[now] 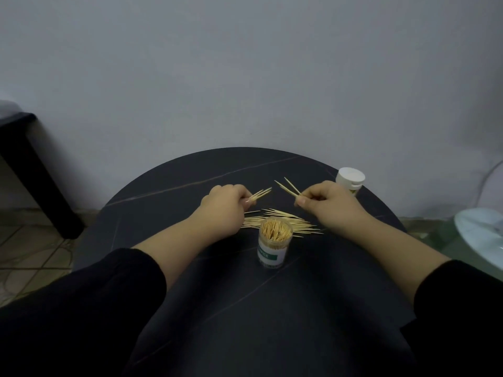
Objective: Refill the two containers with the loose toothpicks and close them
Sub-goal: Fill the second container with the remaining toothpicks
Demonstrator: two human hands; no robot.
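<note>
An open clear container (274, 247) with a green label stands upright on the round dark table (217, 281), packed with toothpicks. Behind it lies a loose pile of toothpicks (283, 220). My left hand (226, 205) pinches a small bunch of toothpicks pointing right, just above and left of the pile. My right hand (325, 204) pinches a few toothpicks pointing up and left. A second container (350, 180) with a white lid on stands at the far right of the table, behind my right hand.
A grey wall runs right behind the table. A black furniture leg (35, 170) stands on the tiled floor at left. A pale round object (481, 235) sits beside the table's right edge.
</note>
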